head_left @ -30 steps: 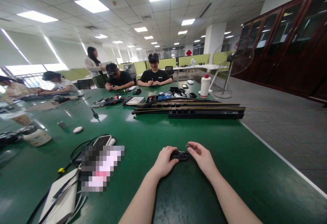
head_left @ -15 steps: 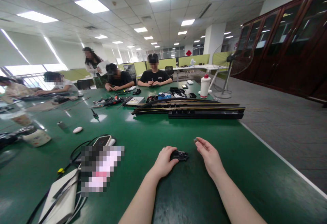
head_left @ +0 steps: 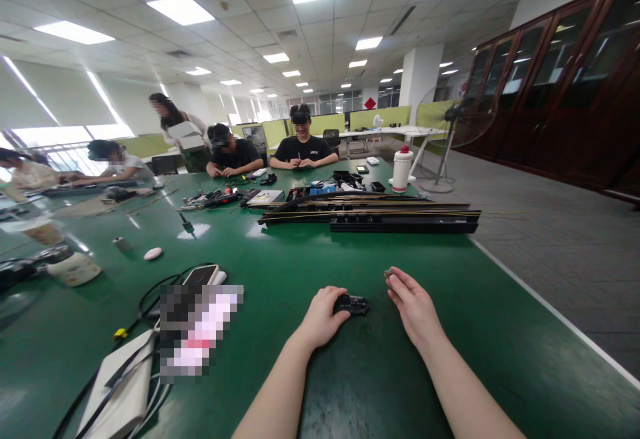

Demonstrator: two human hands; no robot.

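Observation:
On the green table (head_left: pixel 390 379), my left hand (head_left: pixel 323 319) is closed on a small black plastic part (head_left: pixel 356 304) with an uneven, recessed top. Its fingers lie along the far side and the thumb along the near side. My right hand (head_left: pixel 413 302) is raised a little to the right of that part and apart from it. Between its thumb and fingertips it pinches a tiny brownish-grey piece (head_left: pixel 388 273), too small to name.
Long black rails with thin rods (head_left: pixel 400 219) lie across the table ahead. Beyond stands a white bottle with a red cap (head_left: pixel 402 169). To my left are a power bank (head_left: pixel 200 277), a white box (head_left: pixel 120 382), cables and a white oval object (head_left: pixel 153 253). Several people work around the table.
My right hand has shifted slightly right with the tiny piece, turning so more of it shows. My left hand stays on the black part. A standing person in the background has moved left.

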